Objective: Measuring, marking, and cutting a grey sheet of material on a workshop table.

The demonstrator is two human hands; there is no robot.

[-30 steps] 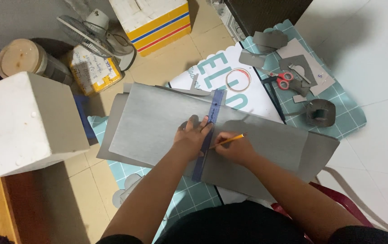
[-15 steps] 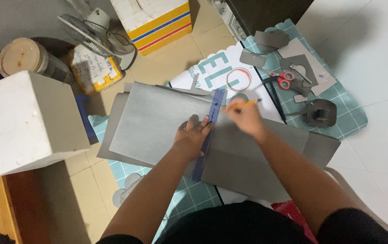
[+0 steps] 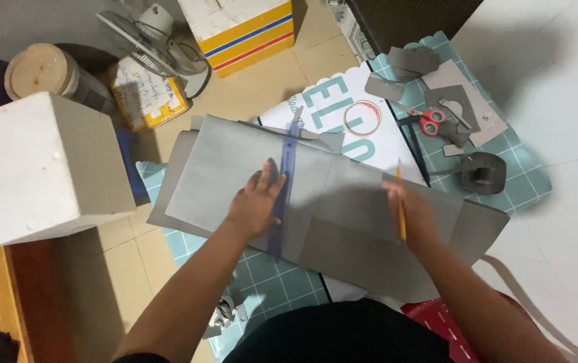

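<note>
Right hand [image 3: 415, 214] has pulled off the blue ruler [image 3: 285, 185] and swung right over the grey cardboard sheets [image 3: 248, 171]; earlier it sat at the ruler's edge. It pinches a yellow pencil [image 3: 400, 204], blurred. Left hand [image 3: 257, 203] unchanged: fingers spread flat, pressing the ruler onto the sheets, which lie on the teal cutting mat [image 3: 268, 282]. Tape roll [image 3: 362, 118], red scissors [image 3: 429, 122] and offcuts beyond. White foam block [image 3: 43, 168] crowds the left.
</note>
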